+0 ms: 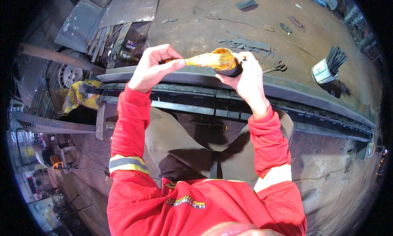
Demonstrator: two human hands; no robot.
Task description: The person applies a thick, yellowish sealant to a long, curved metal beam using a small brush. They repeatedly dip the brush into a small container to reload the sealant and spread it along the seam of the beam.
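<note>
Left hand (157, 69) pinches the yellow-smeared brush (202, 60) (likely light, slick; best held at its left end); right hand (250, 78) wraps the dark cup (231, 71), seemingly light.

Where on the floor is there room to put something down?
The brown floor looks mostly bare between the patterned metal sheet and the grey scraps, and again between the scissors and white bucket. It's crowded at upper left, where metal strips lie beside the sheet.
</note>
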